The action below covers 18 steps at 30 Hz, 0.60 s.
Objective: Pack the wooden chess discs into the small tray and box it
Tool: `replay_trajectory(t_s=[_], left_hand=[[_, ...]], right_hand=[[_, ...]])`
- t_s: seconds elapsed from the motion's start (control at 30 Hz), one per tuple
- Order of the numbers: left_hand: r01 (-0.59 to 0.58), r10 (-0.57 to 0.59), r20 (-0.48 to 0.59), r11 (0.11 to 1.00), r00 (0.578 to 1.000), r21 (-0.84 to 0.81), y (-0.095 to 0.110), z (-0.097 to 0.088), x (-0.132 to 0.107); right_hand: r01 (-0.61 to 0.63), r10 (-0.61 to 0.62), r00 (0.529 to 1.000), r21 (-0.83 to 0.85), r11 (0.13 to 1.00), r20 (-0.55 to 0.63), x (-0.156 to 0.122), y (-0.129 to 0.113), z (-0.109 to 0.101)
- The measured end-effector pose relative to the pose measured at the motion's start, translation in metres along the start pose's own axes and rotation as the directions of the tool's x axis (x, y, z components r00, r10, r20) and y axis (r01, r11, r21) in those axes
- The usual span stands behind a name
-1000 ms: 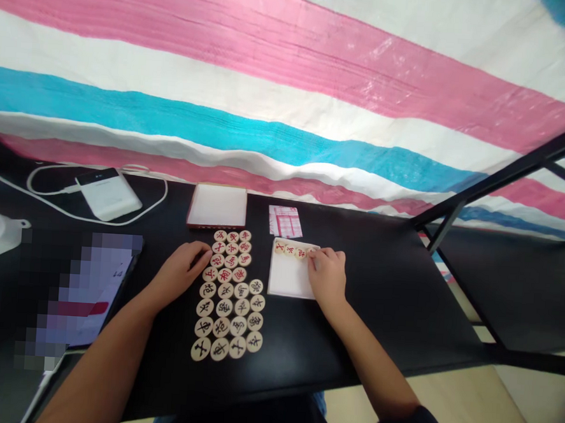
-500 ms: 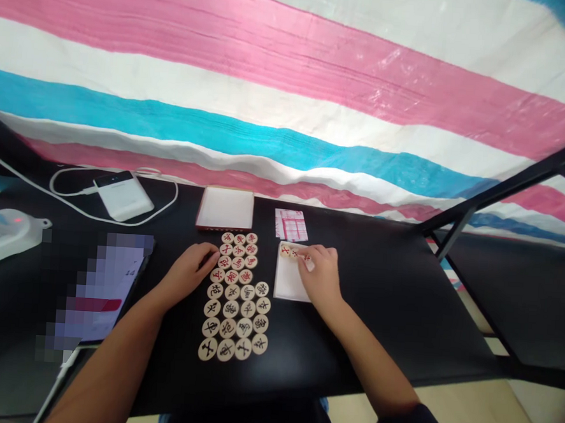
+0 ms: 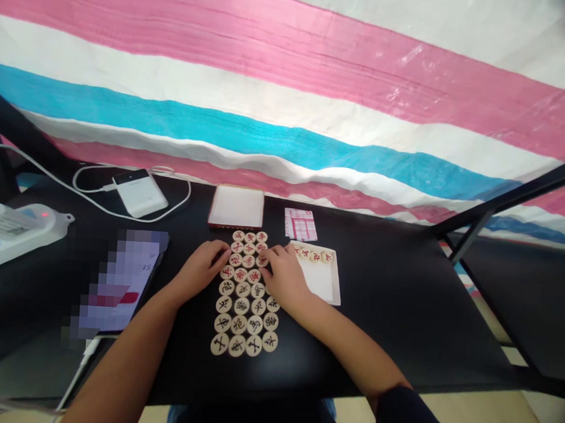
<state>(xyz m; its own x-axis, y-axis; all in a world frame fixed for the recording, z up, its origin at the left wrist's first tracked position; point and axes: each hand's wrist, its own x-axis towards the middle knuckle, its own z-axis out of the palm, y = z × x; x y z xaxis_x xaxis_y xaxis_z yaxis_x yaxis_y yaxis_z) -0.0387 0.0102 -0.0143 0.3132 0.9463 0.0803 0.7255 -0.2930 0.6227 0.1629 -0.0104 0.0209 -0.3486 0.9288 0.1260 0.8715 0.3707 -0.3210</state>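
On the black table lies a block of round xiangqi pieces (image 3: 241,305), red-lettered ones in the far rows and black-lettered ones nearer me. My left hand (image 3: 201,271) rests at the left edge of the red rows, fingers loosely bent, thumb apart, nothing held. At the right edge, my right hand (image 3: 284,277) has its thumb and forefinger about a red xiangqi piece (image 3: 261,261), which still lies in its row. Partly behind that hand is a shallow white box tray (image 3: 323,284) with several red pieces (image 3: 315,257) lined along its far side.
A box lid (image 3: 237,207), white inside, lies beyond the pieces, with a folded printed paper (image 3: 301,225) to its right. On the left are a phone (image 3: 120,284), a white power bank (image 3: 140,194) with its cable, and a power strip (image 3: 20,234). Striped sheeting (image 3: 287,135) hangs behind.
My right hand has left the tray and moved left to the red rows. Another red piece shows in the tray's row. My left hand stays beside the block; the view has shifted slightly.
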Motion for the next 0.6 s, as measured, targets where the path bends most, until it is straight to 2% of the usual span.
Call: replay_trajectory(t_s=[0.17, 0.33, 0.47, 0.6], left_hand=[[-0.001, 0.001, -0.007, 1.000, 1.000, -0.002, 0.000, 0.000, -0.001], [0.012, -0.012, 0.000, 1.000, 1.000, -0.002, 0.002, -0.001, -0.001], [0.023, -0.023, 0.007, 1.000, 1.000, 0.007, 0.003, -0.001, 0.000], [0.018, -0.018, -0.001, 1.000, 1.000, 0.004, 0.002, -0.002, 0.000]], right_hand=[[-0.034, 0.043, 0.995, 0.105, 0.994, -0.088, -0.006, 0.000, -0.007], [-0.136, 0.185, 0.951, 0.202, 0.970, -0.248, -0.024, 0.024, -0.025], [-0.229, 0.260, 0.936, 0.148, 0.962, -0.237, -0.032, 0.042, -0.024], [-0.236, 0.257, 0.939, 0.117, 0.965, -0.230, -0.034, 0.043, -0.017]])
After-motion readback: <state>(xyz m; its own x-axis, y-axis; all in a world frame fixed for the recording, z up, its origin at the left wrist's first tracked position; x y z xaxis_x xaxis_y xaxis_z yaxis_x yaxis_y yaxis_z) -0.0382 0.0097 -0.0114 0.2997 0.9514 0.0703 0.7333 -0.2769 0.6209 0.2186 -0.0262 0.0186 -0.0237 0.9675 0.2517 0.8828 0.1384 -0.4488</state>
